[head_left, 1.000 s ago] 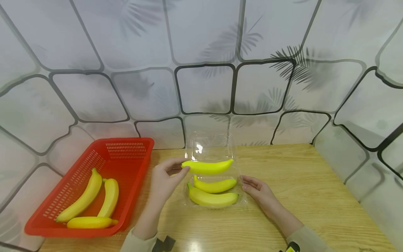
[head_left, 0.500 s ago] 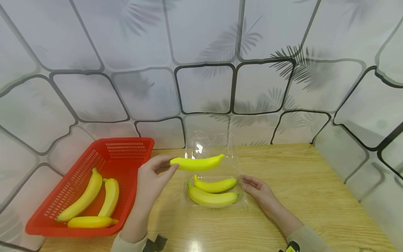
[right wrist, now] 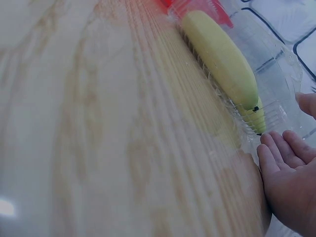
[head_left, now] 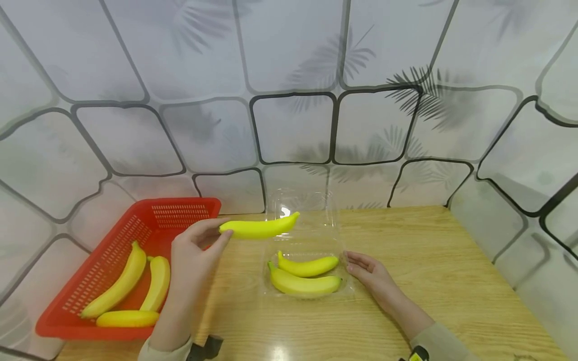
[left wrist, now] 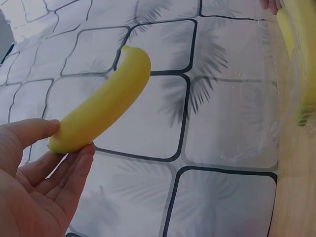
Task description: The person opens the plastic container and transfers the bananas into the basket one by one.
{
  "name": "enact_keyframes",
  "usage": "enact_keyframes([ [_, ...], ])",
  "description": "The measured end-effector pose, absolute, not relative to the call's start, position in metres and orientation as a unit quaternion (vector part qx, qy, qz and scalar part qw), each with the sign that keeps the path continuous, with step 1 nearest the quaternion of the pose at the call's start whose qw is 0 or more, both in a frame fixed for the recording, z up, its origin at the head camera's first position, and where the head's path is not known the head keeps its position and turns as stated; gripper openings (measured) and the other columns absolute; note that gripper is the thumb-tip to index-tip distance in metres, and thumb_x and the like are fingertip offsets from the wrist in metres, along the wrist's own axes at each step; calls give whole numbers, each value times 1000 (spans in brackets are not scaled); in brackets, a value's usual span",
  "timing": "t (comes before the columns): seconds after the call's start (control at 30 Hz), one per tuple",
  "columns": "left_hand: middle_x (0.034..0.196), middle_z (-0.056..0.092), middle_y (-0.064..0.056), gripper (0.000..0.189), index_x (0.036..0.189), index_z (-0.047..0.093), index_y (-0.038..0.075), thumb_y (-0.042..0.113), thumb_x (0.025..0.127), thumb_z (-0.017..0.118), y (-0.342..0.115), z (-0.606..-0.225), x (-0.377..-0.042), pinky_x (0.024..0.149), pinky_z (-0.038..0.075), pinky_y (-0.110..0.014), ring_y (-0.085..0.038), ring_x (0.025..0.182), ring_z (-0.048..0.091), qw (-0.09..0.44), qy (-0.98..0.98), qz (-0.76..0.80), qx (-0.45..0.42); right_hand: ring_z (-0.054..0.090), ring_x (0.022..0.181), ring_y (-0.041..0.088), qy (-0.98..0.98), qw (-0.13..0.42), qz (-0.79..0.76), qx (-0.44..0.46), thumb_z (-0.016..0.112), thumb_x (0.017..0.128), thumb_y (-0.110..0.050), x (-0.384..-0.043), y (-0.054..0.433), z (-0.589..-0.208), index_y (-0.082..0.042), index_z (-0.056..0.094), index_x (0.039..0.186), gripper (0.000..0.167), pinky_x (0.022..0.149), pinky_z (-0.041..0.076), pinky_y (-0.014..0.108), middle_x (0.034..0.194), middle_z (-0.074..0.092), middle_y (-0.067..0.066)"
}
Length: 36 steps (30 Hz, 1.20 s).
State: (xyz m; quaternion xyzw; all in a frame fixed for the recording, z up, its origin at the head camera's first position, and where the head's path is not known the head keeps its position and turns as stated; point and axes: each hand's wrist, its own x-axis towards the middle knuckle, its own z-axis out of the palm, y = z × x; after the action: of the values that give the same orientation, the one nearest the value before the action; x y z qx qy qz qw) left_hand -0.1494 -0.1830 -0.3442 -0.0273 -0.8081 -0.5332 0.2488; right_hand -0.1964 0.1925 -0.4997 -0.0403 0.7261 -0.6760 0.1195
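Observation:
My left hand (head_left: 194, 255) pinches a yellow banana (head_left: 259, 228) by one end, thumb on the near side. It hangs in the air between the red basket and a clear plastic clamshell box (head_left: 307, 247). In the left wrist view the banana (left wrist: 106, 106) points up from the fingertips. The box stands with its lid raised, and two bananas (head_left: 307, 286) lie side by side inside it. At the box's right end rests my right hand (head_left: 372, 278). The right wrist view has its fingers (right wrist: 280, 150) nearly straight against the end wall, thumb apart.
On the left a red plastic basket (head_left: 180, 301) holds three bananas (head_left: 118, 283). The wooden table (head_left: 429, 250) reaches back to a wall covering (head_left: 293, 130) with a stone-and-leaf pattern.
My left hand has lifted the banana and carried it left and slightly up, away from over the box. The right hand stays in place at the box's end.

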Motion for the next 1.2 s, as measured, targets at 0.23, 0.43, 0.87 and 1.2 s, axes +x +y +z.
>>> enact_keyframes([
  [0.23, 98, 73, 27, 26, 117, 80, 4, 2, 91, 82, -201, -344, -147, 85, 56, -5, 10, 88, 70, 271, -800, -534, -23, 57, 117, -14, 726, 117, -676, -39, 62, 107, -18, -196, 193, -499, 8, 38, 158, 62, 102, 45, 4, 167, 39, 26],
  [0.43, 95, 72, 33, 27, 119, 80, 3, 3, 92, 81, -214, -342, -145, 85, 55, -3, 11, 88, 69, 272, -802, -532, 3, 57, 117, -15, 728, 116, -675, -35, 63, 107, -17, -195, 193, -498, 7, 39, 158, 61, 102, 45, 4, 166, 40, 25],
  [0.87, 96, 71, 32, 29, 124, 79, 10, 16, 96, 81, -240, -335, -138, 84, 54, -2, 13, 94, 68, 259, -814, -512, 87, 57, 116, -16, 728, 110, -676, -33, 63, 107, -17, -195, 192, -497, 8, 40, 158, 61, 102, 45, 4, 165, 42, 26],
  [1.2, 96, 68, 35, 35, 129, 77, 11, 25, 97, 80, -262, -337, -133, 80, 52, 1, 18, 94, 64, 251, -812, -502, 160, 57, 116, -15, 729, 107, -675, -36, 63, 107, -17, -196, 191, -498, 8, 41, 157, 60, 102, 45, 5, 164, 43, 26],
])
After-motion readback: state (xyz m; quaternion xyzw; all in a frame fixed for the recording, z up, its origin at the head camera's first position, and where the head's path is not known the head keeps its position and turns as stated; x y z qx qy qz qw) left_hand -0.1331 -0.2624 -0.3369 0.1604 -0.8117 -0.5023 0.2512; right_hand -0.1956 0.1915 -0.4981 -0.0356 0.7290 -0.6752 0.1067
